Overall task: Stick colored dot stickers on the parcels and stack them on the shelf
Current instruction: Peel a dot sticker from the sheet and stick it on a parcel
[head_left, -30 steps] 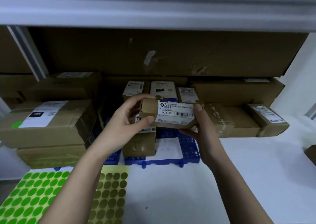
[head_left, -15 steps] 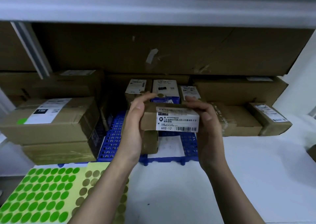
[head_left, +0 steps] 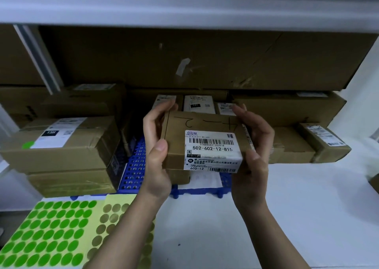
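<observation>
Parcel [head_left: 202,139], small, flat rectangular carton of matte brown cardboard, held up in mid-air in front of the shelf's lower bay. Top face carries hand-drawn black marker strokes. A glossy white shipping label [head_left: 212,149] wraps over its near edge, with barcodes and printed numbers.

Left hand [head_left: 156,143] grips the carton's left end, thumb on the near corner, fingers curled round the far edge. Right hand [head_left: 253,147] grips the right end the same way, thumb low on the near corner, fingers [head_left: 241,113] bent over the far top edge. No dot visible on the faces turned toward me.

Below and behind it, a blue plastic pallet [head_left: 133,166], grid-perforated, rests on the white shelf board [head_left: 287,217]. A short brown box [head_left: 180,177] stands on the pallet, mostly hidden by the held parcel.

Left side: two large cartons stacked, wrapped in shiny clear tape; the upper carton [head_left: 61,143] has a white label and one green dot [head_left: 27,145] at its near left corner.

Right: long, low brown boxes [head_left: 291,145] lying flat, taped seams, smaller labelled box [head_left: 326,141] at the end.

Rear: three upright small packages with white labels [head_left: 198,104]; a broad creased sheet of cardboard [head_left: 184,57] behind everything.

Front left: sticker sheet of bright green dots [head_left: 45,234], round, in rows; beside it and partly under the left forearm, a pale yellow sheet of dull olive dots [head_left: 111,217].
</observation>
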`<state>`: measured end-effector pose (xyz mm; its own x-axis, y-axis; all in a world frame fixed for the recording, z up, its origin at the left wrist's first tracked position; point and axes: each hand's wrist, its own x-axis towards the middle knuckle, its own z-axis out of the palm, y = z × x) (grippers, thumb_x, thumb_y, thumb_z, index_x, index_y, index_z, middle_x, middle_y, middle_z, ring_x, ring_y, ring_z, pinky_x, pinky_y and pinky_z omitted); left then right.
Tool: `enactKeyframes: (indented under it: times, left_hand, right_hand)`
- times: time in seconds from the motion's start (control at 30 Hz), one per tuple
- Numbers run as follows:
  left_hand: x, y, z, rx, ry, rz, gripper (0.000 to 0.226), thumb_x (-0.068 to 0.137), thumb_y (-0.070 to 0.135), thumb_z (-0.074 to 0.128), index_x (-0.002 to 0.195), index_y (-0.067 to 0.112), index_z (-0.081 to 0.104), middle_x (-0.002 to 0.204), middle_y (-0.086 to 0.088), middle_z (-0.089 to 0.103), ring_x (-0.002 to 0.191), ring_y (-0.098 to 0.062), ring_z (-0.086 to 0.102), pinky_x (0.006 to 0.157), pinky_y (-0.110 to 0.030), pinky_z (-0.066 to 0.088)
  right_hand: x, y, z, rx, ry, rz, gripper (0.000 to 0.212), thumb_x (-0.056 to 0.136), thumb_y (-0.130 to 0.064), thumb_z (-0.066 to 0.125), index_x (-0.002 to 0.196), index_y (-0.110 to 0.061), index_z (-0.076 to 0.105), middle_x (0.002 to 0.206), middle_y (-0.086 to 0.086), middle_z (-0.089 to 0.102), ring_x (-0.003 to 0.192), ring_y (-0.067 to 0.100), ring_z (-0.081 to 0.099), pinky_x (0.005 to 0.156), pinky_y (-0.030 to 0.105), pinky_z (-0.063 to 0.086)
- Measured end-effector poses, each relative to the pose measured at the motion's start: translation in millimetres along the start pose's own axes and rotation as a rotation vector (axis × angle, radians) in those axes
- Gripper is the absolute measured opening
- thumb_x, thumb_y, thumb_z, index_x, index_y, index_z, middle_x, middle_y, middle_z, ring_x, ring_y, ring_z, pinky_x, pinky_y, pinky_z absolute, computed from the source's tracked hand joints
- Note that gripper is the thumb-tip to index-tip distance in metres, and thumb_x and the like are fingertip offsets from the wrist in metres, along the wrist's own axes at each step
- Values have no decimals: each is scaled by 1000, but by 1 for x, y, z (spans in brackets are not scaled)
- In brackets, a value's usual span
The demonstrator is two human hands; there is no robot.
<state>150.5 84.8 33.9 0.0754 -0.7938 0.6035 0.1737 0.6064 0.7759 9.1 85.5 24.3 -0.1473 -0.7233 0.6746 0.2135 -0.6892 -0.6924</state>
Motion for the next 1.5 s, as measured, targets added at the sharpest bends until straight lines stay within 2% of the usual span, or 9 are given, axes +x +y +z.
enactKeyframes:
  times: [0.37, 0.53, 0.67, 0.8, 0.9, 1.03, 1.13, 1.33, 1.5]
  left_hand:
    - [1, 0, 2, -44, 9, 68, 83, 78, 64, 52, 131, 2, 33, 131, -19, 44, 116, -23, 50, 92, -30, 43]
    - [0, -2, 0, -39, 43, 61, 80, 75, 65, 53, 127, 5, 39, 128, -21, 45, 114, -25, 51, 89, -30, 45]
    - [1, -4, -4, -30, 65, 10, 61, 74, 43, 42, 124, 8, 41, 123, -18, 49, 107, -17, 55, 83, -24, 47]
    - [2, -6, -6, 17, 50, -77, 64, 76, 47, 36, 124, 5, 44, 116, -7, 56, 99, -13, 59, 79, -23, 49]
    - [2, -7, -5, 57, 29, -141, 65, 76, 52, 33, 119, 6, 51, 104, 7, 62, 91, -6, 62, 73, -19, 50]
    - [1, -10, -4, 95, 72, -247, 67, 75, 62, 33, 109, 12, 61, 113, -10, 59, 102, -22, 60, 83, -36, 50]
    - [-1, -10, -3, 79, 115, -319, 63, 73, 65, 35, 103, 18, 65, 109, -7, 62, 102, -21, 60, 83, -38, 48]
    - [-4, -11, -5, 158, 120, -239, 49, 79, 59, 36, 100, 23, 62, 108, -3, 61, 104, -24, 58, 94, -54, 45]
    - [-5, -9, -3, 172, 184, -226, 45, 74, 60, 36, 83, 22, 57, 89, -5, 60, 86, -21, 59, 74, -41, 47]
  right_hand:
    - [-3, -1, 3, -69, 42, -69, 59, 75, -30, 37, 129, -8, 38, 139, 14, 45, 133, 27, 42, 108, 45, 37]
    - [-2, 2, 2, -122, 40, -50, 52, 77, -33, 37, 125, -15, 43, 136, 13, 49, 130, 26, 45, 106, 40, 39]
    - [-2, 4, 0, -147, 44, -21, 42, 79, -32, 39, 116, -17, 53, 126, 8, 56, 125, 21, 50, 98, 31, 43]
    - [-1, 5, -1, -99, 34, 97, 42, 80, -36, 41, 112, -14, 56, 111, -6, 61, 109, 14, 59, 84, 26, 51]
    - [-1, 6, -2, -93, 53, 181, 44, 81, -43, 41, 109, -12, 58, 106, 0, 62, 104, 23, 61, 82, 34, 54]
    - [0, 8, 0, -124, 89, 282, 53, 83, -50, 39, 108, -8, 60, 109, 12, 61, 105, 29, 60, 88, 47, 52]
    - [1, 10, 1, -147, 92, 374, 46, 84, -53, 40, 101, -18, 64, 108, 11, 63, 104, 28, 62, 89, 48, 52]
    - [-1, 8, 2, -153, 87, 535, 35, 80, -52, 38, 85, -28, 63, 90, -4, 71, 94, 17, 67, 78, 30, 50]
    - [-2, 4, 4, -133, 18, 547, 45, 76, -63, 39, 91, -27, 62, 86, -11, 72, 91, 9, 68, 75, 23, 53]
